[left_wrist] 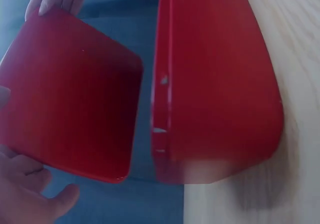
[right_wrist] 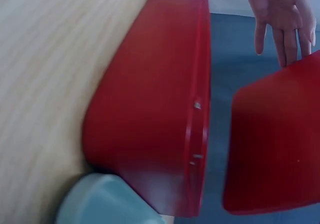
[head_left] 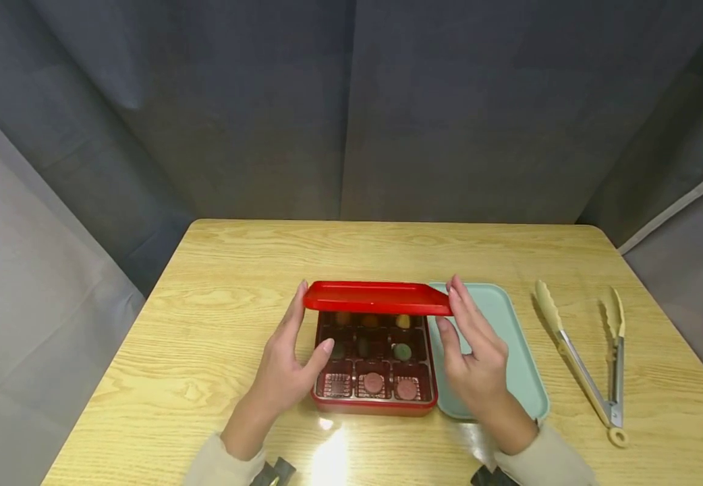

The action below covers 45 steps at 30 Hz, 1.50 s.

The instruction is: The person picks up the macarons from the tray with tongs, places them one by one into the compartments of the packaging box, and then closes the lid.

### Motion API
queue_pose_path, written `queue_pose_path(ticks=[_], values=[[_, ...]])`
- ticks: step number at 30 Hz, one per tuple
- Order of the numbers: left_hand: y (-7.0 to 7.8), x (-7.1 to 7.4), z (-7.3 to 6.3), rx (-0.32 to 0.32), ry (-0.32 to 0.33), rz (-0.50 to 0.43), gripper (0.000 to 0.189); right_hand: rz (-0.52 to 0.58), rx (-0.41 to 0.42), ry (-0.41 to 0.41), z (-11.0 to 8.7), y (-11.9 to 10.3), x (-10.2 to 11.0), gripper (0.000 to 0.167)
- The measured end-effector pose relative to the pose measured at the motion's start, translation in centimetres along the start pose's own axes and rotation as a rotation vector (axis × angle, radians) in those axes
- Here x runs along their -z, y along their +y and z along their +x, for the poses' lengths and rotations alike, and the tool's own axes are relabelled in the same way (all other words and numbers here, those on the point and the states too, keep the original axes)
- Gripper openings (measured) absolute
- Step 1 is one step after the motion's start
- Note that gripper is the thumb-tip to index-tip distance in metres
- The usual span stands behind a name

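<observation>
A red lid (head_left: 376, 297) is held raised and tilted over the back of a red box (head_left: 376, 408). Straight fingers of my left hand (head_left: 285, 368) press its left edge, the thumb standing apart over the box. On the opposite edge, my right hand (head_left: 479, 364) presses with extended fingers, its thumb below the lid. Inside the box, a dark divided insert holds small round pieces: a pink piece (head_left: 373, 383) and another pink piece (head_left: 407, 389) in front, a green piece (head_left: 402, 352) behind, a yellowish piece (head_left: 403, 321) farther back. The lid hides part of the back row.
A pale green tray (head_left: 518, 358) lies right of the box, partly behind my right hand. Farther right, metal tongs (head_left: 588, 378) with cream tips lie spread on the wooden table (head_left: 206, 304). Dark curtains (head_left: 448, 121) hang behind the table.
</observation>
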<state>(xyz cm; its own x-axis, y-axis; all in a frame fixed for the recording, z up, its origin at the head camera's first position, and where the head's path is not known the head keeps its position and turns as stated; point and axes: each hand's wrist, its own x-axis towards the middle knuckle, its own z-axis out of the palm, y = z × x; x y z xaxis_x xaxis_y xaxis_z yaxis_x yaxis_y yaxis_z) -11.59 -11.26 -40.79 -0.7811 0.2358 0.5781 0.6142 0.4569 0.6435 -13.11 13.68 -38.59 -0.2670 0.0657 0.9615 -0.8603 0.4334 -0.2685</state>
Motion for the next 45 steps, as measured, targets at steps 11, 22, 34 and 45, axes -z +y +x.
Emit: queue_pose_path(ticks=[11, 22, 34, 45], values=[[0.3, -0.5, 0.6, -0.339, 0.187, 0.025, 0.063, -0.052, -0.158, -0.006, 1.3, 0.2, 1.0, 0.035], [-1.6, -2.3, -1.7, -0.142, 0.079, -0.050, 0.063, -0.294, -0.705, -0.416, 2.1, 2.8, 0.8, 0.039], [-2.4, -3.6, -1.8, 0.422, -0.070, -0.013, 0.070, -0.245, -1.097, -0.778, 0.1, 7.4, -1.5, 0.043], [-2.5, -4.0, -1.5, 0.511, -0.127, 0.045, 0.071, -0.315, -1.047, -0.892, -1.1, 8.2, -1.7, 0.043]])
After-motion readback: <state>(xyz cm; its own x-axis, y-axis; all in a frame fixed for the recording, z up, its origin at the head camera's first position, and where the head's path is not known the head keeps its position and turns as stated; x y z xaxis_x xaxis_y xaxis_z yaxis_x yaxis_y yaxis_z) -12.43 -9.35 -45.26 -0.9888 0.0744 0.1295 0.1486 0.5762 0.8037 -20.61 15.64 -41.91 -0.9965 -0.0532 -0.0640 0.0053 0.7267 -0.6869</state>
